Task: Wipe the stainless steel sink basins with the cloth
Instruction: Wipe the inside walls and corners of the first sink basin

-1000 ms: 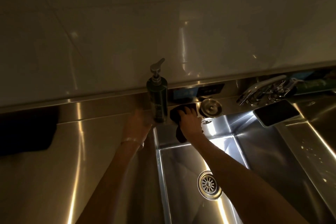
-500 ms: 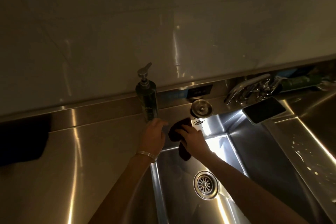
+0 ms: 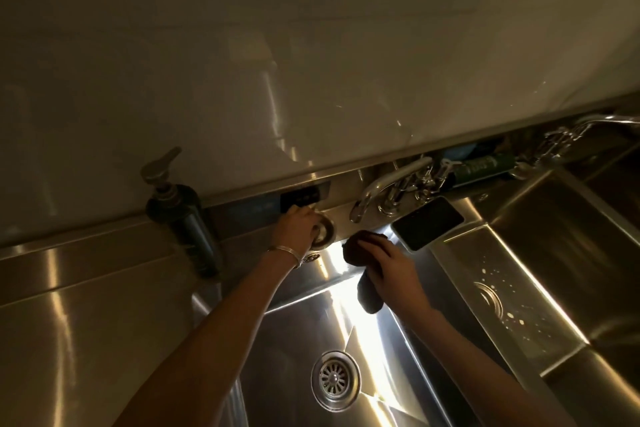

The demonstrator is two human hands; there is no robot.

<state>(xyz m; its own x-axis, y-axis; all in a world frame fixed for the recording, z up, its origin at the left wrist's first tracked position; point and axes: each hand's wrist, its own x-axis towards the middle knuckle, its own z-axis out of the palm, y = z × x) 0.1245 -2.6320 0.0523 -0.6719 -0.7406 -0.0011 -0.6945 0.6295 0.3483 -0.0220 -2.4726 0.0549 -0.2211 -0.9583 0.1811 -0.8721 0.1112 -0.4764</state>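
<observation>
One phone [image 3: 427, 222] near cloth [image 3: 355, 250], faucet [image 3: 381, 188], plug [image 3: 326, 231]

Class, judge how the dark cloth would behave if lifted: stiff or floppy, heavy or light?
Probably floppy: the cloth droops in a loose tail below the right hand. Likely light, since that hand alone holds it.

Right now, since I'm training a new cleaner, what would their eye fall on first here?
First, the bright glare on the back wall of the basin, where the right hand holds the dark cloth. Next, the left hand gripping the round plug on the back ledge, between the soap bottle and the tap. Then the phone lying on the ledge right of the basin, and the drain below.
</observation>
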